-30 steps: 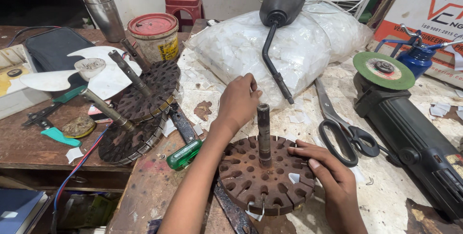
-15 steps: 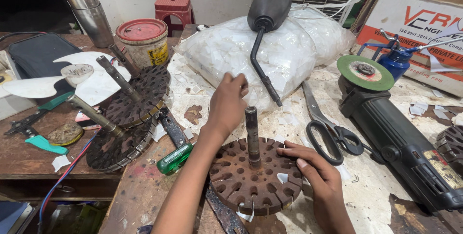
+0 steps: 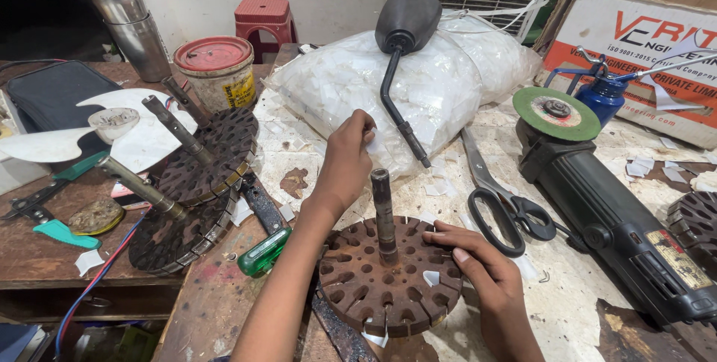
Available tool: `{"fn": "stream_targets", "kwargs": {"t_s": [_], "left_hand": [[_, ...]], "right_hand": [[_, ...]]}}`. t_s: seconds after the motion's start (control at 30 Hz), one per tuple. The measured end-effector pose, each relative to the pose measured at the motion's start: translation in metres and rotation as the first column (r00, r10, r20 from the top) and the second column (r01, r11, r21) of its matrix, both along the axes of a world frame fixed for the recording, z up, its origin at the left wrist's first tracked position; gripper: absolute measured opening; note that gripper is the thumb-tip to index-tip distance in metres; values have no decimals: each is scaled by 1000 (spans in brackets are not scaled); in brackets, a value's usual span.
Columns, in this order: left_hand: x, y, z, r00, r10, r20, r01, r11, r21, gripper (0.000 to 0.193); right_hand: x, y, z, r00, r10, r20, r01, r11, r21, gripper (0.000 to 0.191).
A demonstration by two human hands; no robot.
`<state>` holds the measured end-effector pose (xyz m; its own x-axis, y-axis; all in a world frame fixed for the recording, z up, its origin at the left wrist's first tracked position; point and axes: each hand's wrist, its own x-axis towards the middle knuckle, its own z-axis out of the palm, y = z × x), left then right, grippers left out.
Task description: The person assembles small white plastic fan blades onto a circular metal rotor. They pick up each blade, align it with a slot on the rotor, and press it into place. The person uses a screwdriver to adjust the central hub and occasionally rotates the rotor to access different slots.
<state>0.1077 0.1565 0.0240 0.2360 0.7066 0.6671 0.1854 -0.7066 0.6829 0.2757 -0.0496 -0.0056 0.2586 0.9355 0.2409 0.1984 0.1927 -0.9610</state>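
A rusty slotted rotor disc (image 3: 388, 276) with an upright shaft (image 3: 383, 213) lies on the bench in front of me. My right hand (image 3: 478, 276) rests on its right rim, fingers spread over the slots. My left hand (image 3: 349, 157) is stretched past the disc to the clear plastic bag of white paper pieces (image 3: 418, 89), its fingertips pinched on a small white piece at the bag's front. A white piece sits in one slot of the disc.
Two more rotors with shafts (image 3: 190, 183) lie stacked at the left, next to a white fan blade (image 3: 97, 127). Black scissors (image 3: 500, 201), an angle grinder (image 3: 605, 205), a black mirror on a stalk (image 3: 403, 26), a green screwdriver handle (image 3: 263, 252) and a paint tin (image 3: 216, 71) surround the disc.
My left hand has reached farther forward to the bag and pinched a white piece. My right hand has stayed on the disc's rim. The view has shifted slightly.
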Motion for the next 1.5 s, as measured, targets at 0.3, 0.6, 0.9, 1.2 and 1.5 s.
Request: {"fn": "stream_targets", "kwargs": {"t_s": [0.3, 0.6, 0.9, 1.2, 1.5], "left_hand": [[0, -11, 12, 985, -157, 71, 163, 983, -85, 15], [7, -22, 16, 833, -541, 115, 546, 838, -15, 30], [16, -40, 16, 760, -647, -57, 635, 759, -144, 10], [19, -56, 11, 764, -626, -156, 630, 776, -31, 12], [21, -52, 6, 790, -588, -175, 591, 806, -35, 14]], "right_hand": [[0, -1, -2, 1000, -6, -4, 6, 1000, 13, 35], [-11, 0, 5, 988, -49, -144, 43, 998, -42, 38], [-16, 14, -5, 962, -206, -179, 247, 936, 251, 39], [-11, 18, -13, 913, -298, -277, 373, 886, 276, 41], [-14, 50, -47, 726, -411, -551, 560, 819, 127, 18]]}}
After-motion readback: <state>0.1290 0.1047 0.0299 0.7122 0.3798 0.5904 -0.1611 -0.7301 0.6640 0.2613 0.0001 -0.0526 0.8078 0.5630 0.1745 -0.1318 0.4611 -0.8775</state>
